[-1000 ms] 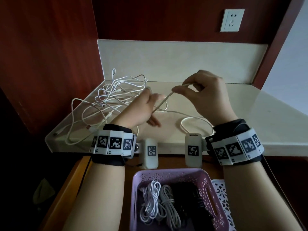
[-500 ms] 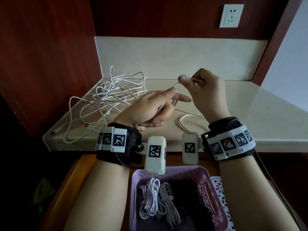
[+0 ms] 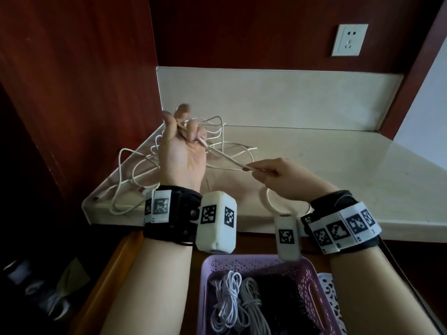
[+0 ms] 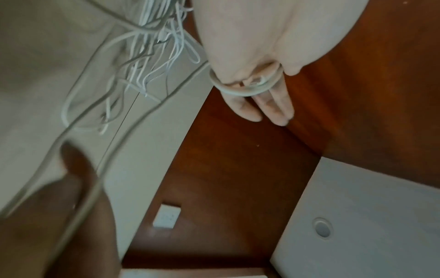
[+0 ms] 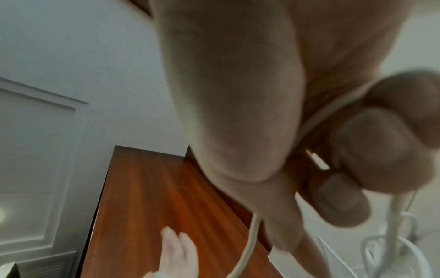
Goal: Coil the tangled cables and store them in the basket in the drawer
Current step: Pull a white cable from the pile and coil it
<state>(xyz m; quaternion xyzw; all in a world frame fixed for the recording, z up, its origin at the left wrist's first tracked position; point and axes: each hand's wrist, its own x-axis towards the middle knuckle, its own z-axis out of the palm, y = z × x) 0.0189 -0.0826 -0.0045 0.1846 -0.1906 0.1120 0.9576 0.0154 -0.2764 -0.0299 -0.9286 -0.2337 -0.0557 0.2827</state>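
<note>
Left hand [image 3: 182,157] is holding up, palm toward the camera, with the white cable [image 3: 227,157] looping around its fingers [image 4: 273,105], which are lying close together. Right hand [image 3: 281,176] is pinching the same cable between thumb and fingertips, just right of the left hand. Remaining tangle [image 3: 135,170] is lying on the counter [image 3: 338,170] behind the left hand. Basket [image 3: 312,281] is sitting below the counter edge, holding coiled cables [image 3: 232,303].
</note>
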